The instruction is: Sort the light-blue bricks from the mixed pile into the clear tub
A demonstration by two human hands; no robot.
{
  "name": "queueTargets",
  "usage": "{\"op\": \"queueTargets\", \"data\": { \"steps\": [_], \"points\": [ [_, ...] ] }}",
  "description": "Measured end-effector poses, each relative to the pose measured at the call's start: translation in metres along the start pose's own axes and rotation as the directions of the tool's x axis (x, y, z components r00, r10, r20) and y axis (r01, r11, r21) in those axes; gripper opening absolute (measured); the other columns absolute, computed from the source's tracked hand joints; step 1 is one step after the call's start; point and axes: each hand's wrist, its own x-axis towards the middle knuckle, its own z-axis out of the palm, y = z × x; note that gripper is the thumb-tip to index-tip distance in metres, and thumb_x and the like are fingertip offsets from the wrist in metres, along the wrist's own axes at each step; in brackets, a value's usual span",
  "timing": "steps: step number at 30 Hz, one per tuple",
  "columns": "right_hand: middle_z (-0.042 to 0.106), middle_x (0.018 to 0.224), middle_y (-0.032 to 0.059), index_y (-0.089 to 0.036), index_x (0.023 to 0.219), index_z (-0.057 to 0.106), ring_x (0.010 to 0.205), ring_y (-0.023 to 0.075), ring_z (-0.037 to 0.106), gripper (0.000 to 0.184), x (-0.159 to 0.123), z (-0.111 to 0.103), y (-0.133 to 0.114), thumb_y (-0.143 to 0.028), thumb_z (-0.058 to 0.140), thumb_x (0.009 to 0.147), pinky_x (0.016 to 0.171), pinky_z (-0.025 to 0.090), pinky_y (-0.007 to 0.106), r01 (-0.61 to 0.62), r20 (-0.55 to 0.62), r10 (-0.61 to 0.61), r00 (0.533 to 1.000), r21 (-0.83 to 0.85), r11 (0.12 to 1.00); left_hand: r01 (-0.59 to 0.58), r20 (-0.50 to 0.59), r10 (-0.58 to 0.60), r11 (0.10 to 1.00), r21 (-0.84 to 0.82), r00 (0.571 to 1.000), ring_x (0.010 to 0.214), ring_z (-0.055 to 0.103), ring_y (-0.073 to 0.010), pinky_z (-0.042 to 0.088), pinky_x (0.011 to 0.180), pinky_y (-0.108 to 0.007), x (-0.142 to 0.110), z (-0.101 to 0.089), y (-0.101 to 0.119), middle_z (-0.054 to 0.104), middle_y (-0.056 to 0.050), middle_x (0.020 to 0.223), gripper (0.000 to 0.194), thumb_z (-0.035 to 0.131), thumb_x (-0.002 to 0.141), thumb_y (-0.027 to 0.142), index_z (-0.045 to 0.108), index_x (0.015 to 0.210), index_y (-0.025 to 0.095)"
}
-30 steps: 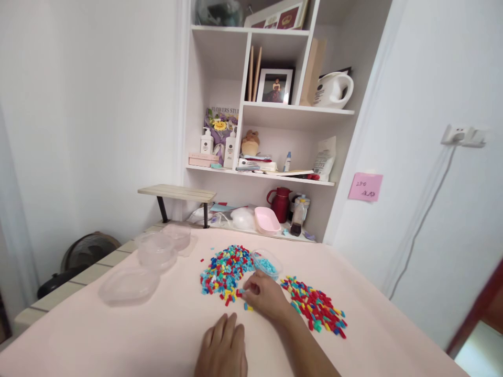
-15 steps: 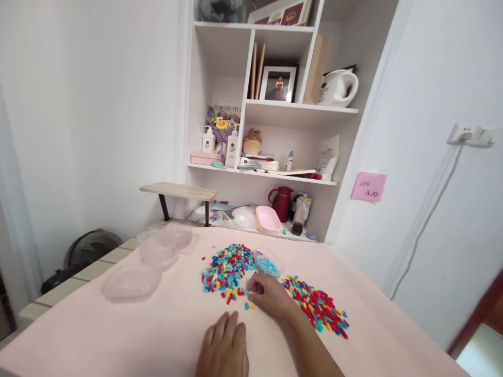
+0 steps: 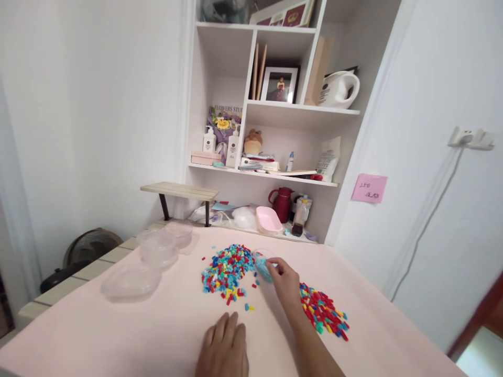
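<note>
My left hand (image 3: 223, 345) lies flat, palm down, on the pink table covering, its fingers stretched out and nothing in them. My right hand (image 3: 283, 278) is over the right side of a clear plastic container (image 3: 260, 254) holding light blue pieces (image 3: 262, 268). Thumb and fingertips are pinched together; anything between them is too small to make out. Left of the container spreads a mixed heap of small coloured plastic pieces (image 3: 228, 269). A mostly red heap (image 3: 324, 311) lies to the right, partly behind my right forearm. A few loose blue and yellow pieces (image 3: 249, 307) rest between the hands.
Clear plastic containers (image 3: 157, 248) and a clear lid-like tray (image 3: 131, 283) stand at the table's left. Behind are a small wooden riser (image 3: 178, 190), a pink tray (image 3: 269, 220), a red jug (image 3: 282, 204) and a white shelf unit (image 3: 291, 109).
My right hand has moved right and away from me, from beside the mixed heap to over the container. Small pieces now show where it was. My left hand stays put.
</note>
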Motion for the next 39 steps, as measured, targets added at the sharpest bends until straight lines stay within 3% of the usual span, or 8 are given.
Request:
{"op": "queueTargets", "data": {
  "steps": [3,8,16,29,31,34,39],
  "points": [
    [0.045,0.051,-0.0038,-0.019,0.08,0.074,0.052,0.0168,0.045,0.038,0.007,-0.007,0.012,-0.054,0.057,0.08,0.057,0.035,0.028,-0.077,-0.111,0.074,0.991,-0.021,0.997,0.0,-0.006,0.0,1.0,-0.003,1.0,0.095,0.063,-0.018,0.038,0.081,-0.033,-0.001,0.001,-0.001,0.075,0.003,0.097,0.026,0.047,0.076,0.013,0.063,0.091,0.027],
    [0.055,0.054,-0.0001,-0.018,0.08,0.076,0.055,0.0191,0.051,0.043,0.012,-0.011,0.022,-0.057,0.058,0.078,0.058,0.037,0.029,-0.135,-0.113,0.128,0.985,-0.051,0.99,0.002,-0.009,-0.002,1.0,-0.005,1.0,0.094,0.063,-0.0179,0.038,0.081,-0.033,-0.001,0.002,-0.001,0.075,0.003,0.096,0.025,0.047,0.077,0.013,0.063,0.091,0.027],
    [0.058,0.056,0.0009,-0.017,0.085,0.076,0.055,0.0192,0.051,0.051,0.009,-0.008,0.019,-0.063,0.053,0.08,0.058,0.038,0.029,-0.052,-0.115,0.049,0.992,-0.019,0.998,0.008,0.001,-0.008,1.0,-0.008,1.0,0.096,0.063,-0.0179,0.037,0.084,-0.033,0.001,-0.002,0.001,0.075,0.003,0.098,0.026,0.047,0.078,0.013,0.063,0.092,0.027],
    [0.052,0.052,-0.0021,-0.018,0.09,0.075,0.052,0.0179,0.049,0.05,0.008,-0.007,0.018,-0.061,0.051,0.082,0.057,0.037,0.028,-0.042,-0.135,0.035,0.99,-0.047,0.998,-0.028,0.055,0.026,0.999,0.022,0.998,0.099,0.063,-0.0176,0.039,0.086,-0.033,0.0,-0.006,0.0,0.074,0.002,0.102,0.028,0.047,0.078,0.012,0.063,0.096,0.027],
    [0.054,0.053,-0.0012,-0.018,0.089,0.076,0.053,0.0178,0.049,0.05,0.006,-0.006,0.014,-0.061,0.05,0.084,0.057,0.037,0.028,-0.009,-0.096,0.005,0.995,-0.037,0.999,-0.077,0.092,0.072,0.996,0.046,0.993,0.101,0.063,-0.0175,0.04,0.086,-0.033,0.0,-0.009,-0.002,0.074,0.002,0.105,0.031,0.047,0.078,0.011,0.063,0.099,0.027],
    [0.062,0.059,0.001,-0.019,0.09,0.076,0.055,0.0182,0.052,0.046,0.0,-0.003,0.004,-0.056,0.05,0.086,0.059,0.039,0.028,0.088,0.079,-0.087,0.993,-0.015,0.996,-0.11,0.133,0.099,0.99,0.086,0.986,0.102,0.063,-0.0177,0.041,0.086,-0.033,0.001,-0.012,-0.004,0.073,0.001,0.108,0.032,0.047,0.079,0.01,0.063,0.101,0.026],
    [0.074,0.077,0.0042,-0.022,0.089,0.078,0.067,0.0205,0.061,0.034,-0.013,0.007,-0.012,-0.04,0.05,0.087,0.066,0.043,0.029,0.196,0.383,-0.171,0.908,-0.027,0.98,-0.153,0.158,0.137,0.984,0.095,0.978,0.102,0.064,-0.0174,0.043,0.085,-0.032,0.003,-0.016,-0.006,0.073,0.001,0.109,0.032,0.048,0.08,0.012,0.064,0.103,0.026]
  ]
}}
